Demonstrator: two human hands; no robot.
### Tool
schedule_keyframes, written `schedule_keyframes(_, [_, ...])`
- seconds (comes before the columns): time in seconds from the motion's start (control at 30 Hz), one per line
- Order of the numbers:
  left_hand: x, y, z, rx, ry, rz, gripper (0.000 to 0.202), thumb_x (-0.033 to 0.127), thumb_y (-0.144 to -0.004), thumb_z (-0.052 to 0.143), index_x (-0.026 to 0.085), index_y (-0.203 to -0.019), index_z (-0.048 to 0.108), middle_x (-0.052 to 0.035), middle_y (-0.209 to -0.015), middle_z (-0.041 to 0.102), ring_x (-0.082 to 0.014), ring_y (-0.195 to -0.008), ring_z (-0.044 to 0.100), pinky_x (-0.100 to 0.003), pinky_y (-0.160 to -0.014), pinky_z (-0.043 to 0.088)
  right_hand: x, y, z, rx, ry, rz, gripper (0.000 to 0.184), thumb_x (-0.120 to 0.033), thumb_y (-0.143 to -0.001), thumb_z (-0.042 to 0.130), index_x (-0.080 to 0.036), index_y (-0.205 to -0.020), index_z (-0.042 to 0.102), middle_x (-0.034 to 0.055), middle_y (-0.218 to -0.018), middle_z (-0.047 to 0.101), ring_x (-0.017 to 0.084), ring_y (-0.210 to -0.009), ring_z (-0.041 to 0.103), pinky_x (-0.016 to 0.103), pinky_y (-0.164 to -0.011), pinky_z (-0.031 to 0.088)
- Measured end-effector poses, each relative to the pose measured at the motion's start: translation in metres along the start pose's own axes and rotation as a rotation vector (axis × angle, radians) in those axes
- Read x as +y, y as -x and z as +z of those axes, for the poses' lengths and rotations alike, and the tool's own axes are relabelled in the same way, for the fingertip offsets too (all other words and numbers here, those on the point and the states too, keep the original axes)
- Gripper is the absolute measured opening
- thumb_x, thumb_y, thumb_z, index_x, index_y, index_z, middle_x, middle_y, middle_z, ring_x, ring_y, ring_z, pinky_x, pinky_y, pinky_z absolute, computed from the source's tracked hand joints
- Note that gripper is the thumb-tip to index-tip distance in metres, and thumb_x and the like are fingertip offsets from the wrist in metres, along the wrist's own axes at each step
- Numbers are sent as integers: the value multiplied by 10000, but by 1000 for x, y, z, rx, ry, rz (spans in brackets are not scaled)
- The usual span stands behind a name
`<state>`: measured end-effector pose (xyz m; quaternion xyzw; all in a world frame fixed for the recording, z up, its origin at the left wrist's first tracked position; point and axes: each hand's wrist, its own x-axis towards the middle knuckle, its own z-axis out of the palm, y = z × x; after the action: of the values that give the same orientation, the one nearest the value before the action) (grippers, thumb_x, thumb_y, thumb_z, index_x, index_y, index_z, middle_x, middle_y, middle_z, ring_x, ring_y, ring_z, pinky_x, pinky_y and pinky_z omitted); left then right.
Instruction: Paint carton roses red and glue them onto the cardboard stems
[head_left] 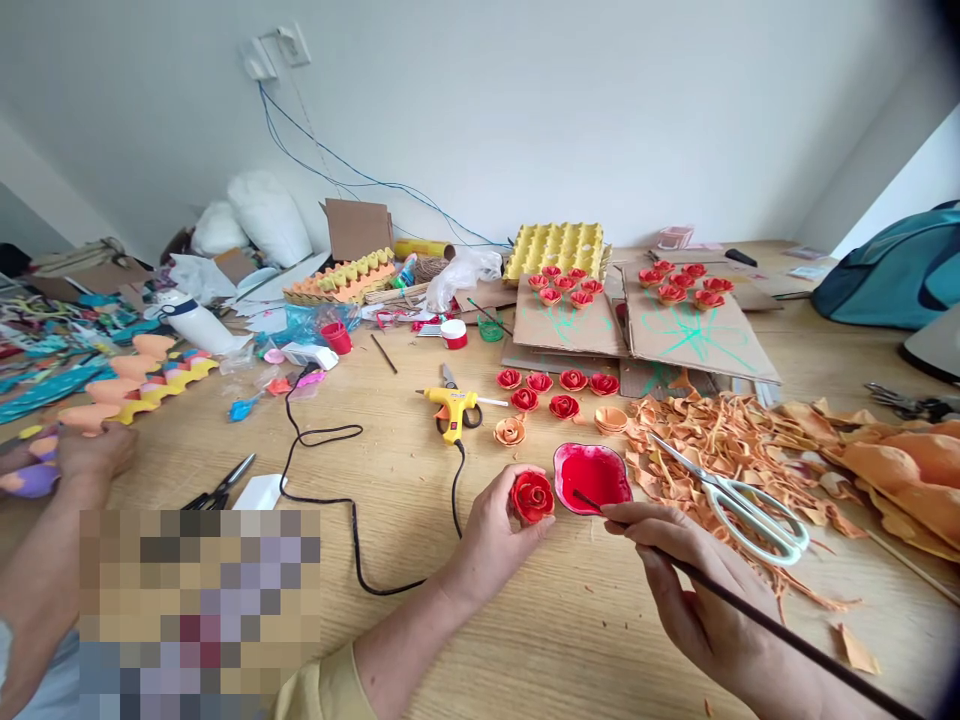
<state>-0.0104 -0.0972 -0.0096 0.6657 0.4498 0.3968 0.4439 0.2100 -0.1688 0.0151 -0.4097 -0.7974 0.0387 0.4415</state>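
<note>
Two hands low at centre frame: left hand [491, 535] pinches red paper rose [532, 496] in its fingertips; right hand [686, 580] grips paintbrush [750, 615], tip in red paint dish [592, 478].

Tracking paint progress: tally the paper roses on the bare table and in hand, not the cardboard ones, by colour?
Red roses on table: 6
Red rose in left hand: 1
Orange roses, unpainted: 2
Total: 9
</note>
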Motion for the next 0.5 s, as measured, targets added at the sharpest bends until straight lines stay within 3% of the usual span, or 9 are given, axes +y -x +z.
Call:
schedule_keyframes(0.2, [-6, -3, 2, -1, 75, -55, 549, 92, -746, 720, 202, -1266, 582, -45, -1109, 704, -179, -989, 674, -319, -937, 541, 3, -9, -1, 5, 89, 69, 209, -122, -1008, 483, -201, -1182, 569, 103, -1081, 721, 191, -1011, 741, 274, -840, 608])
schedule_keyframes(0.3, [-6, -3, 1, 2, 49, -58, 581, 79, -763, 689, 198, -1316, 558, -63, -1151, 695, -184, -1020, 676, -326, -958, 540, 4, -11, 1, 17, 103, 79, 197, -133, -1016, 476, -206, -1170, 575, 77, -1002, 724, 177, -887, 749, 267, -769, 609])
schedule_keyframes(0.5, [-1, -1, -1, 9, -20, 62, 462, 65, -740, 714, 217, -1167, 627, -53, -1133, 711, -197, -1038, 675, -311, -947, 533, 7, -12, 4, 47, 127, 78, 155, -147, -1013, 504, -224, -1110, 597, 42, -894, 727, 177, -754, 747, 278, -657, 592])
